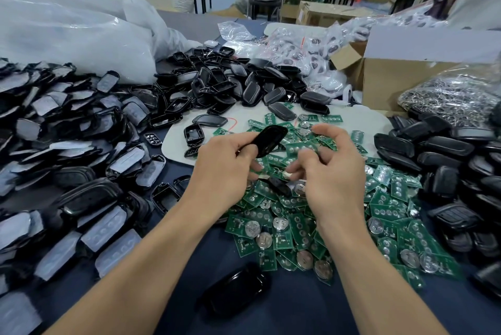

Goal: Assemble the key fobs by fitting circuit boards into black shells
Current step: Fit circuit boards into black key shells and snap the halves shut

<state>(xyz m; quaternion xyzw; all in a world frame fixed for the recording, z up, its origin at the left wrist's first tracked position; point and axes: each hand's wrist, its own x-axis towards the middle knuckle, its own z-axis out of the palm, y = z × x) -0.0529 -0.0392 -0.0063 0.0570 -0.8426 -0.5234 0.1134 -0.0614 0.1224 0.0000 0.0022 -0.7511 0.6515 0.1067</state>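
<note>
The left hand point(225, 164) pinches 1 glossy black shell point(268, 142) between thumb and fingers, lifted above the heap of green circuit boards point(298, 220) in the middle of the dark blue table point(298, 310). The right hand point(333, 169) hangs just right of it, thumb out and fingers curled inward over the boards; I cannot tell whether they grip anything. The boards, many with round silver cells, are too many to count, and their print is too small to read. 1 more black shell point(238, 291) lies alone at the near edge. Uncounted shells fill 3 heaps: open halves point(238, 82) at the far side, film-covered ones point(67, 145) on the left, dark ones point(447, 150) on the right. Far right, 1 clear bag of metal rings point(447, 98) leans against 1 cardboard box point(393, 77).
</note>
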